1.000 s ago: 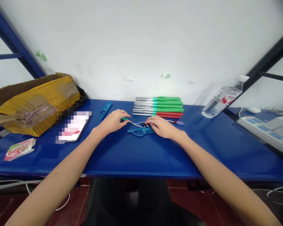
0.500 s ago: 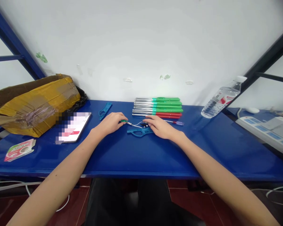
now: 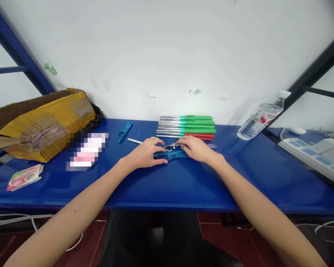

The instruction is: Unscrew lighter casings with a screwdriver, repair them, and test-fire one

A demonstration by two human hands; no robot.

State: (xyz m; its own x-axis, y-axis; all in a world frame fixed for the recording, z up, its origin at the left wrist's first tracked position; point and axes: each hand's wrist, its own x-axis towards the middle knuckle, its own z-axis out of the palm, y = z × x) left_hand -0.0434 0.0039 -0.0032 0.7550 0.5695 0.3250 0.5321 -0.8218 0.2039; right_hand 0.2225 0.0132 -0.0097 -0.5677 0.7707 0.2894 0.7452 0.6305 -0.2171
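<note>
My left hand (image 3: pixel 149 152) is curled with its thumb and fingers around the left end of a blue plastic lighter casing half (image 3: pixel 178 153), which lies flat. My right hand (image 3: pixel 196 148) pinches small dark and metal lighter parts (image 3: pixel 172 145) at the casing's upper edge; its fingertips partly cover them. A thin white wire (image 3: pixel 168 149) runs between the hands. Behind my left hand a metal lighter tube (image 3: pixel 134 141) sticks out, its right end hidden. Another blue casing half (image 3: pixel 124 131) lies farther left.
Assembled lighters with green handles (image 3: pixel 199 124) and red handles (image 3: pixel 203 136) lie in a stack near the wall. A screwdriver (image 3: pixel 212 146) lies right of my right hand. A water bottle (image 3: pixel 261 116) leans at right; a taped carton (image 3: pixel 47 126) and a blurred-out phone (image 3: pixel 87 152) are left.
My left hand has moved right, from a green-ended piece onto the blue casing. The metal tube now shows on the table behind it. My right hand has shifted slightly right.
</note>
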